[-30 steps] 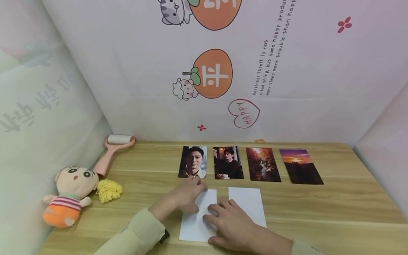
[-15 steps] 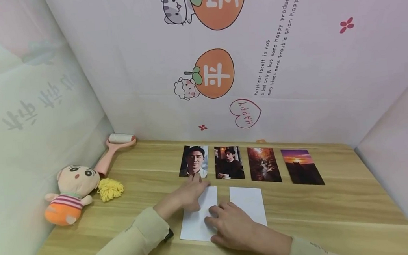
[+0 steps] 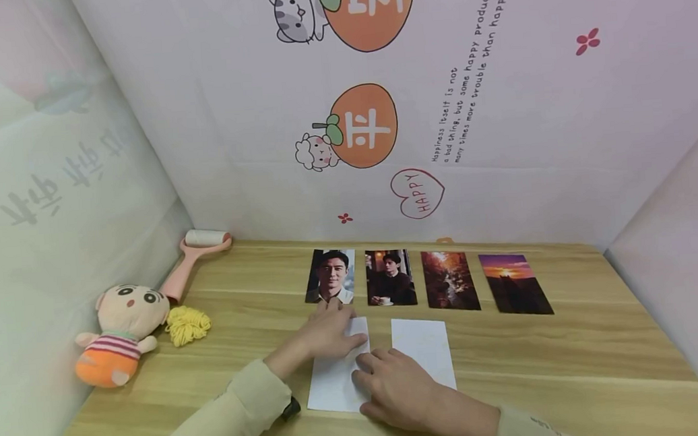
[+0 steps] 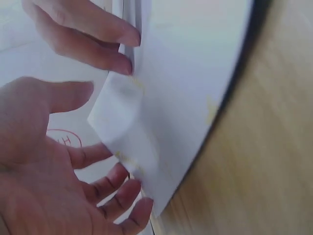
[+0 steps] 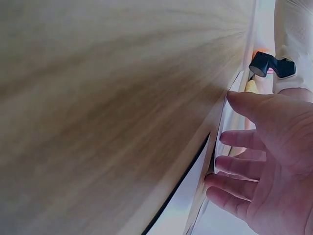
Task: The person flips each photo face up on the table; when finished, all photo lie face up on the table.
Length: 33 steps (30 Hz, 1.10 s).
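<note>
Two white rectangular cards lie blank side up in front of a row of photos. My left hand (image 3: 332, 330) rests its fingertips at the far end of the left card (image 3: 335, 389), its thumb stretched to the right above it. In the left wrist view, the fingers of that hand (image 4: 44, 166) are spread and meet the card's edge. The right hand (image 3: 400, 390) touches the left card's right side with its fingertips and partly covers the right card (image 3: 421, 341). Seen from the right wrist, its fingers (image 5: 239, 168) are fairly straight along the edge.
Behind the cards lie a portrait photo (image 3: 331, 277), a man-with-cup photo (image 3: 391, 278), an autumn stream photo (image 3: 450, 281) and a sunset photo (image 3: 515, 284). At left are a plush doll (image 3: 120, 335), yellow yarn (image 3: 188, 325) and a pink lint roller (image 3: 188, 263). Printed walls enclose the table.
My left hand has shifted slightly right, and its thumb has swung out toward the card's right edge. The right hand stays almost where it was; the cards barely differ.
</note>
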### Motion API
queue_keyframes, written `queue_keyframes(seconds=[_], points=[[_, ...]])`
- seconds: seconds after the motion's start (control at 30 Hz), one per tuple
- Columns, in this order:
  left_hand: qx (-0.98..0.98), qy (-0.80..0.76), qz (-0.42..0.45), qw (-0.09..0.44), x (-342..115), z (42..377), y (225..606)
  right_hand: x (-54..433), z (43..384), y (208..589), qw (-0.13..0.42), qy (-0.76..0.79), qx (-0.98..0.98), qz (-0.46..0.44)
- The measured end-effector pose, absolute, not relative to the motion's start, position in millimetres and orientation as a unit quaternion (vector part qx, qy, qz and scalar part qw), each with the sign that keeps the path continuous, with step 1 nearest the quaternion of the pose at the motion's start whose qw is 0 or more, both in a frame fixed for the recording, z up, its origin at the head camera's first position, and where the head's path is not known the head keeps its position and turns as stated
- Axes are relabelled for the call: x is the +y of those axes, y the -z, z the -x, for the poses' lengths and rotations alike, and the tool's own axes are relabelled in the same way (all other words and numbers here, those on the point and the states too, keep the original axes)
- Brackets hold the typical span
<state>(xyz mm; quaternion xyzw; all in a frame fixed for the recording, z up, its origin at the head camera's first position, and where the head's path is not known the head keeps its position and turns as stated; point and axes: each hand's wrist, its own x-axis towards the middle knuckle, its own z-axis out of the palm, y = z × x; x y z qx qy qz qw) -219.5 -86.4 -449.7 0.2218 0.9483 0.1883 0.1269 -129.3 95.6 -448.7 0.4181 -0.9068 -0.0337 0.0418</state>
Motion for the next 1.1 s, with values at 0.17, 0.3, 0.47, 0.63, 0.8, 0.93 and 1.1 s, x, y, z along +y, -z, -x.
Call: queue_keyframes(seconds=[0.17, 0.3, 0.47, 0.63, 0.8, 0.93, 1.1], points=[[0.957, -0.184, -0.186, 0.127, -79, 217, 448, 97, 128, 450, 0.041, 0.034, -0.904, -0.423], [0.961, -0.184, -0.171, 0.116, -76, 214, 449, 99, 127, 451, 0.038, 0.038, -0.903, -0.426], [0.963, -0.204, -0.152, 0.09, -74, 214, 448, 101, 126, 451, 0.039, 0.042, -0.904, -0.423], [0.958, -0.231, -0.149, 0.078, -77, 216, 447, 101, 124, 449, 0.057, 0.042, -0.907, -0.415], [0.943, -0.282, -0.155, 0.084, -85, 220, 442, 99, 123, 449, 0.088, 0.025, -0.911, -0.401], [0.925, -0.334, -0.146, 0.109, -93, 224, 440, 99, 122, 451, 0.109, 0.009, -0.918, -0.38], [0.901, -0.393, -0.127, 0.134, -99, 227, 439, 97, 123, 453, 0.099, -0.016, -0.937, -0.333]])
